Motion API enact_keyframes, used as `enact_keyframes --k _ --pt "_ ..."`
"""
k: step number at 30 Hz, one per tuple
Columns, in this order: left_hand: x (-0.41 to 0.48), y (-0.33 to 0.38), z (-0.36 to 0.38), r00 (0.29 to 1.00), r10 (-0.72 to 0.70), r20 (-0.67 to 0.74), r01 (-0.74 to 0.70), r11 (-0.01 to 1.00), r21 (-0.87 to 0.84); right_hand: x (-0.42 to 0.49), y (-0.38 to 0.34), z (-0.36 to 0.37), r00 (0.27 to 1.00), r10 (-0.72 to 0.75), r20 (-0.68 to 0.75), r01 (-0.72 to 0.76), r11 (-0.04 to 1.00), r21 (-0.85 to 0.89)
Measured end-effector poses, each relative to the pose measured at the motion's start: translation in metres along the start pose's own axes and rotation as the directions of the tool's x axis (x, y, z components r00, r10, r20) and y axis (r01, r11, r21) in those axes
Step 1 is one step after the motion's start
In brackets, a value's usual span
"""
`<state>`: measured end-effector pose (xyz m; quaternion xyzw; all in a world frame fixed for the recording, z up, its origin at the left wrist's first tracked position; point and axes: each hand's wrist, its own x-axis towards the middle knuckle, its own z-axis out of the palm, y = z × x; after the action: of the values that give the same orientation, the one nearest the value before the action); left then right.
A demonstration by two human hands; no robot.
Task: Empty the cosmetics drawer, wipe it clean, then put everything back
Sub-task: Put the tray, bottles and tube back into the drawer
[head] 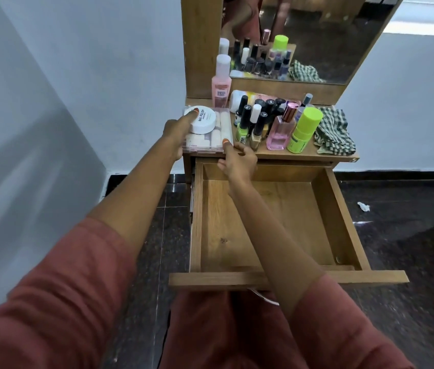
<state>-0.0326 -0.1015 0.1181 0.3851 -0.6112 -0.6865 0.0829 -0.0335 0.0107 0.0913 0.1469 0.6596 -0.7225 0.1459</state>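
The wooden drawer (343, 209) is pulled out and holds nothing. On the left of the dresser top lies a clear plastic box (210, 141) with a round white nail-polish-remover tub (205, 119) on its lid. My left hand (177, 130) holds the box's left side, with one finger on the tub. My right hand (238, 162) holds the box's front right corner with the thumb on the lid. A checked green cloth (334, 131) lies at the right of the top.
Several nail polish bottles (257, 123), a pink perfume bottle (281, 131), a neon-green bottle (303, 129) and a tall pink bottle (221, 83) crowd the dresser top (303, 154) below a mirror (330, 35). A scrap of paper (363, 206) lies on the dark floor.
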Motion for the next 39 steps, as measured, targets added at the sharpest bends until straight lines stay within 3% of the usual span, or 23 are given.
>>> enact_keyframes --k 12,26,31,39 --pt "-0.018 -0.010 -0.005 0.999 -0.033 -0.025 0.028 0.984 -0.177 -0.011 -0.009 -0.013 0.991 0.030 0.133 -0.031 0.999 0.008" --pt "-0.092 -0.059 -0.014 0.997 -0.035 -0.065 0.014 0.952 -0.306 -0.055 0.014 -0.069 0.987 0.007 0.158 0.007 0.996 -0.089" --pt "-0.111 -0.081 -0.005 1.000 -0.028 0.005 0.028 0.974 -0.225 -0.055 0.023 -0.102 0.980 0.006 0.200 0.040 0.973 -0.226" --pt "-0.114 -0.113 0.023 0.996 0.083 0.025 -0.086 0.978 0.189 -0.037 0.031 -0.138 0.972 0.151 0.182 -0.054 0.891 -0.450"
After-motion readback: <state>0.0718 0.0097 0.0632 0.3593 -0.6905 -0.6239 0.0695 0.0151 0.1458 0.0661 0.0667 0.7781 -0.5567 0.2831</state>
